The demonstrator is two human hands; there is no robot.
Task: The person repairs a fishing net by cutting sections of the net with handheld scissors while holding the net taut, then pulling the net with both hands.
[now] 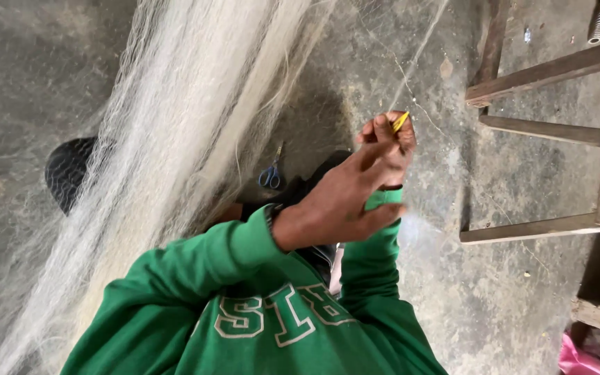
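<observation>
My left hand [338, 198] reaches across from the left in a green sleeve. Its thumb and forefinger stretch up to pinch at a thin pale line [414, 66] that runs off to the top, and its lower fingers are spread. My right hand [398, 147] sits just behind it, mostly hidden, its fingers closed on a small yellow tool [400, 122] whose tip pokes out at the top. A large bundle of fine white fishing net [175, 104] hangs down on the left, beside my left arm.
Blue-handled scissors [270, 175] lie on the concrete floor below the hands. A dark round object [67, 170] lies under the net at left. A wooden frame [543, 69] stands at right, a metal spring [598, 21] above it, something pink [578, 357] bottom right.
</observation>
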